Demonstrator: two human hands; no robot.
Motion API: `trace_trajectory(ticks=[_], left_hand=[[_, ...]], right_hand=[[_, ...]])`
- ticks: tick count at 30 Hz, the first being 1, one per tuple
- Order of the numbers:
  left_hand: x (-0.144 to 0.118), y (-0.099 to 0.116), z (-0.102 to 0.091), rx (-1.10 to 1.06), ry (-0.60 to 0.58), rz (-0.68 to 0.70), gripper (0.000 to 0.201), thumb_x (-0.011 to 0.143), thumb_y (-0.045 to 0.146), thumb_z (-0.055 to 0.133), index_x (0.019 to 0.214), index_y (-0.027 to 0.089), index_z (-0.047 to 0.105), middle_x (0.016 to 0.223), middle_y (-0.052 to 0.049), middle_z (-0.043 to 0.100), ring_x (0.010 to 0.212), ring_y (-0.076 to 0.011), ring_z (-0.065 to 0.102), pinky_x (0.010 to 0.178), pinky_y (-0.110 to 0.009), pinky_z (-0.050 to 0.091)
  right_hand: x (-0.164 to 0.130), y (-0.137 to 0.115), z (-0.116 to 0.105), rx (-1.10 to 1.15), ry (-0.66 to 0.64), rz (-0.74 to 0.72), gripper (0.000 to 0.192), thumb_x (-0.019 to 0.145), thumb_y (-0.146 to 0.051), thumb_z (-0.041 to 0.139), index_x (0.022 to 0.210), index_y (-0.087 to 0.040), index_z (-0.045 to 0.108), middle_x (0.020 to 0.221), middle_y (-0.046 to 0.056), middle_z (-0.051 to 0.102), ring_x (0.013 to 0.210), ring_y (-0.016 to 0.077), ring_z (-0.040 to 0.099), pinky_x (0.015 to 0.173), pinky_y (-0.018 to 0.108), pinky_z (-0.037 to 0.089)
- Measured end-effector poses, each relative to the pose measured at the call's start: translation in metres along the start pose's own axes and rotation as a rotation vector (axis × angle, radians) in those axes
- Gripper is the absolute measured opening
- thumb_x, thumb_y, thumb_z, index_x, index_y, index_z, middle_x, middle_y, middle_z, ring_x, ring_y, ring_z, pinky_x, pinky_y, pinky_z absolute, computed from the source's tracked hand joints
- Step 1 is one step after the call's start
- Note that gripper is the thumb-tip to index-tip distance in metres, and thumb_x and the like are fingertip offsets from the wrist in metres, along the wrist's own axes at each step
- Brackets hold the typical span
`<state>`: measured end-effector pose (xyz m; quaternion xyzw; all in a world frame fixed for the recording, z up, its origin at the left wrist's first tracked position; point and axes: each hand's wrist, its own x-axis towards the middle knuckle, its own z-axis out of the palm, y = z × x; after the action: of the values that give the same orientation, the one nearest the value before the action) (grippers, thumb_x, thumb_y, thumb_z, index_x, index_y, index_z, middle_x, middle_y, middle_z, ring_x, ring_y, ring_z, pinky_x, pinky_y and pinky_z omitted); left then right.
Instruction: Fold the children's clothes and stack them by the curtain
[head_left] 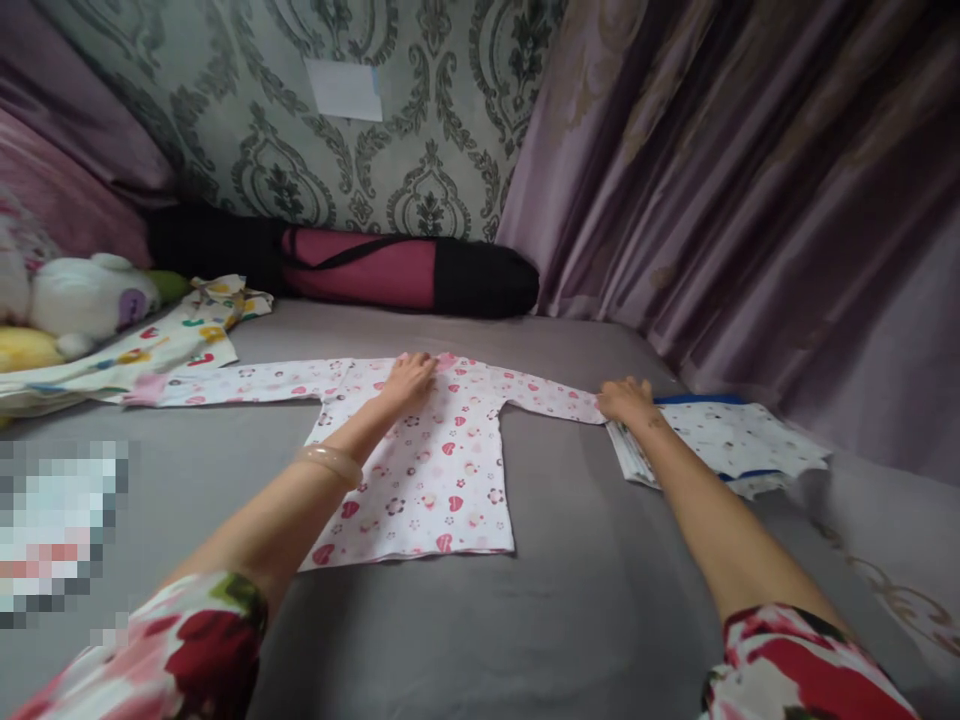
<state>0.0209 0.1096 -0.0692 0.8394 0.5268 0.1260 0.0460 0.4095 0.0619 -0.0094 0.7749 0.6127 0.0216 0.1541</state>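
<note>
Baby top (427, 470), white with pink hearts and small flowers, lies flat on the grey bed sheet (585, 580). Its neck end points away from me toward the patterned wall (420, 130); its hem is the edge nearest me. Both sleeves are stretched straight out, so the garment's long axis runs left to right across the sheet, cuff to cuff.

My left hand (409, 380) rests palm down on the top's neck area, fingers laid flat and close together, pinching nothing. A pale bangle (330, 463) sits on that wrist.

My right hand (626, 398) is at the top's right cuff, fingers curled over the cuff end; whether they pinch the cloth or only press it, I cannot tell.

Just right of the top's right cuff: a folded white garment with blue trim (724, 440). Beyond the top's neck, against the wall: a pink and black roll bag (405, 270). Past the left sleeve: a printed cloth (142, 350) and a white plush toy (86, 295).
</note>
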Motion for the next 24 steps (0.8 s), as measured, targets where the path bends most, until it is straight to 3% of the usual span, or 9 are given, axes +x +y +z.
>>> trace_trajectory(ticks=[4, 7, 10, 13, 16, 20, 24], left_hand=[[0.034, 0.042, 0.016, -0.182, 0.053, 0.281, 0.034, 0.086, 0.011, 0.042, 0.112, 0.015, 0.064, 0.119, -0.014, 0.063, 0.114, -0.0240, 0.058, 0.099, -0.038, 0.044], [0.057, 0.066, 0.028, -0.209, 0.048, 0.325, 0.029, 0.085, 0.009, 0.044, 0.103, 0.015, 0.067, 0.115, -0.013, 0.066, 0.108, -0.0225, 0.061, 0.097, -0.035, 0.045], [0.070, 0.077, 0.035, -0.199, 0.048, 0.324, 0.024, 0.086, 0.011, 0.046, 0.093, 0.014, 0.068, 0.108, -0.013, 0.068, 0.102, -0.0228, 0.063, 0.093, -0.034, 0.047], [0.073, 0.078, 0.039, -0.187, 0.056, 0.303, 0.025, 0.089, 0.014, 0.043, 0.087, 0.013, 0.068, 0.098, -0.014, 0.068, 0.096, -0.0233, 0.063, 0.088, -0.033, 0.048], [0.070, 0.077, 0.043, -0.173, 0.074, 0.279, 0.024, 0.090, 0.018, 0.043, 0.093, 0.012, 0.067, 0.102, -0.015, 0.066, 0.097, -0.0242, 0.061, 0.089, -0.035, 0.047], [0.061, 0.078, 0.048, -0.155, 0.093, 0.271, 0.027, 0.092, 0.020, 0.041, 0.104, 0.014, 0.064, 0.111, -0.014, 0.064, 0.104, -0.0246, 0.057, 0.096, -0.039, 0.044], [0.051, 0.082, 0.050, -0.131, 0.055, 0.219, 0.038, 0.096, 0.030, 0.036, 0.125, 0.016, 0.057, 0.134, -0.013, 0.056, 0.125, -0.0273, 0.046, 0.107, -0.044, 0.036]], right_hand=[[0.004, 0.007, 0.006, -0.077, -0.050, -0.008, 0.035, 0.093, -0.030, 0.047, 0.114, -0.012, 0.068, 0.125, 0.019, 0.062, 0.127, 0.0322, 0.045, 0.104, 0.051, 0.025], [0.007, 0.010, 0.004, -0.047, 0.000, -0.032, 0.033, 0.087, -0.030, 0.056, 0.112, -0.013, 0.068, 0.123, 0.018, 0.063, 0.123, 0.0315, 0.048, 0.100, 0.046, 0.031], [0.012, 0.019, -0.004, 0.124, 0.062, -0.001, 0.028, 0.077, -0.028, 0.065, 0.103, -0.018, 0.072, 0.110, 0.012, 0.069, 0.111, 0.0287, 0.057, 0.092, 0.040, 0.038], [0.017, 0.032, -0.012, 0.476, 0.149, 0.086, 0.018, 0.068, -0.027, 0.072, 0.084, -0.018, 0.072, 0.081, 0.004, 0.069, 0.085, 0.0216, 0.063, 0.074, 0.031, 0.044], [0.020, 0.038, -0.018, 0.974, 0.248, 0.173, 0.012, 0.061, -0.021, 0.073, 0.068, -0.017, 0.065, 0.055, -0.004, 0.057, 0.057, 0.0129, 0.055, 0.053, 0.022, 0.041], [0.018, 0.031, -0.028, 1.569, 0.220, 0.290, 0.015, 0.059, -0.007, 0.070, 0.067, -0.015, 0.061, 0.051, -0.005, 0.058, 0.048, 0.0099, 0.055, 0.047, 0.019, 0.045], [0.012, 0.020, -0.042, 1.804, 0.210, 0.379, 0.013, 0.068, -0.005, 0.070, 0.072, -0.014, 0.062, 0.056, -0.001, 0.064, 0.047, 0.0109, 0.059, 0.045, 0.021, 0.050]])
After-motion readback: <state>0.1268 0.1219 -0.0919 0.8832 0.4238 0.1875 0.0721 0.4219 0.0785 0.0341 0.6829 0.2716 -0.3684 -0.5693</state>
